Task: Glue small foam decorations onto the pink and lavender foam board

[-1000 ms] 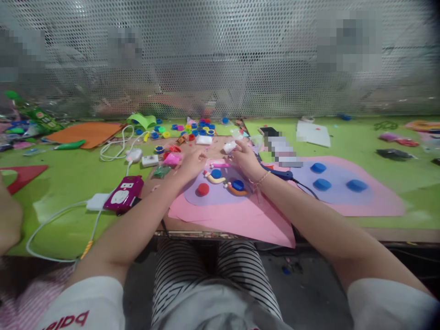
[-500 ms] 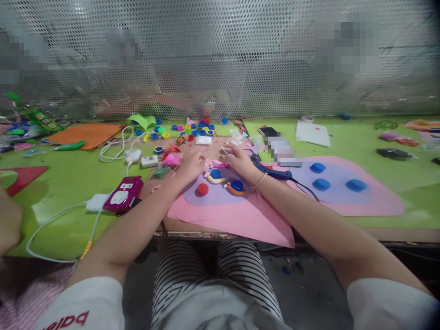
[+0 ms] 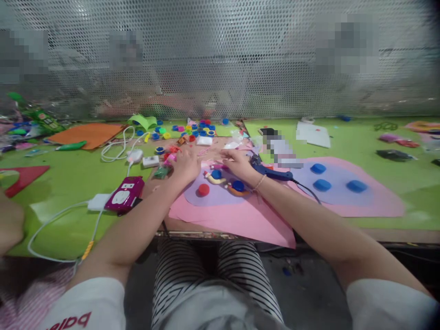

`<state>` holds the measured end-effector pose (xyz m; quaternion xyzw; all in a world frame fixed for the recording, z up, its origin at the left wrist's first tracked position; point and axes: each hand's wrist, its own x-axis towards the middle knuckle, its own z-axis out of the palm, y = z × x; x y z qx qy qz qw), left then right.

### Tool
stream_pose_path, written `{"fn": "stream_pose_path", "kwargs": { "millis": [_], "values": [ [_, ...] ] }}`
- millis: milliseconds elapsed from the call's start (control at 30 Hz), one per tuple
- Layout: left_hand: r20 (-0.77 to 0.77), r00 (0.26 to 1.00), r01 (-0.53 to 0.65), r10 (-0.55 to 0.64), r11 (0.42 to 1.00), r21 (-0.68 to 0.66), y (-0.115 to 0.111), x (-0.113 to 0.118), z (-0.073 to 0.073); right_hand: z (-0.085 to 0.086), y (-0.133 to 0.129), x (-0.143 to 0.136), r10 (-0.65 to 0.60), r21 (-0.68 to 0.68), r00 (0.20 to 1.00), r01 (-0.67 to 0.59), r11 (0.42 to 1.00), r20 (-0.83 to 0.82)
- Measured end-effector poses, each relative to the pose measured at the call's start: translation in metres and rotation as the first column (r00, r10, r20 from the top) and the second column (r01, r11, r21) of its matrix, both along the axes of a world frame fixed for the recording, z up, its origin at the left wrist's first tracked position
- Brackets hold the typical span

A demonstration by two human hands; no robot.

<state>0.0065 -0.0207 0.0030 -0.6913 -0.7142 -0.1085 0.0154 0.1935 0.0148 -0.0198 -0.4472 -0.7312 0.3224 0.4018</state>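
My left hand [image 3: 187,164] is over the brown board, beside a pink piece [image 3: 169,159] and a green bag [image 3: 161,172]; its fingers point forward, and what they touch is too small to make out. To the right, my right hand [image 3: 237,162] hovers above the upper edge of a purple-and-pink paper shape [image 3: 192,198], its fingers bent, their tips unclear. On that paper lie a red cap [image 3: 204,189], a blue cap [image 3: 216,174] beside a cream curved piece, and another blue cap [image 3: 238,185] beside an orange curved piece. A magenta piece [image 3: 217,167] sits between my hands.
A dark blue corded tool [image 3: 275,173] lies right of my right hand. Farther right, a second paper shape [image 3: 381,201] bears blue caps. At left are a purple power bank [image 3: 124,195] with white cables and orange sheets [image 3: 85,134]. Another person's arm [image 3: 10,224] shows at far left.
My left hand has moved left and slightly down, nearer the pink piece. My right hand has drawn down a little, its fingers lower and closer together.
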Motion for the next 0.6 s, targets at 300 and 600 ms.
{"fn": "stream_pose_path", "kwargs": {
  "millis": [300,600],
  "values": [
    [-0.071,0.997,-0.005,0.004,1.000,-0.023,0.0002,-0.0012,0.0009,-0.0005,0.0001,0.0007,-0.016,0.050,0.994,0.011,0.999,0.109],
    [-0.081,0.997,-0.020,0.018,0.999,-0.028,-0.0011,-0.0053,0.0075,-0.0010,0.0014,0.0023,-0.007,0.057,0.990,-0.001,0.998,0.142]
  ]
}}
